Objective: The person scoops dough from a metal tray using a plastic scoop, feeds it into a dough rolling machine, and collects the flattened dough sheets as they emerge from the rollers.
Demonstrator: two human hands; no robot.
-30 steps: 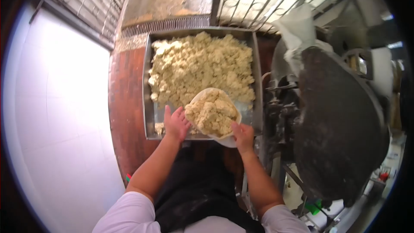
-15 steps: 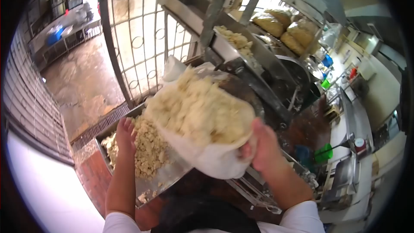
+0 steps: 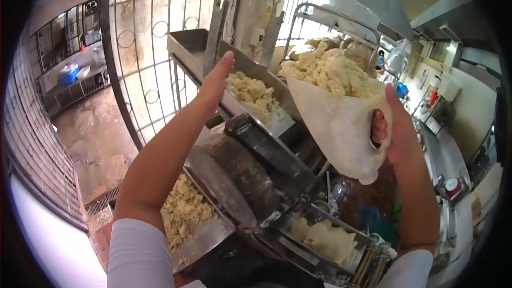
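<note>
My right hand [image 3: 396, 122] grips the handle of a white plastic scoop [image 3: 336, 133], its fingers passing through the handle hole. The scoop is tilted and heaped with pale, crumbly dough [image 3: 333, 74]. It hangs in the air to the right of a metal chute [image 3: 288, 98] on a machine. My left hand [image 3: 217, 81] is raised at the chute's near side, fingers stretched out and holding nothing. More dough chunks [image 3: 253, 96] lie in the chute, partly beyond my left hand.
A metal tray of crumbly dough [image 3: 184, 208] sits below my left arm. Dark machine rollers [image 3: 256, 165] stand in the middle. Flattened dough [image 3: 325, 240] lies at the machine's front. A barred gate [image 3: 154, 37] borders the left, and a counter [image 3: 445, 144] runs along the right.
The filled scoop has risen from above the tray and swung right, up beside the chute. My left hand has moved up from the tray to the chute's edge. The view has shifted.
</note>
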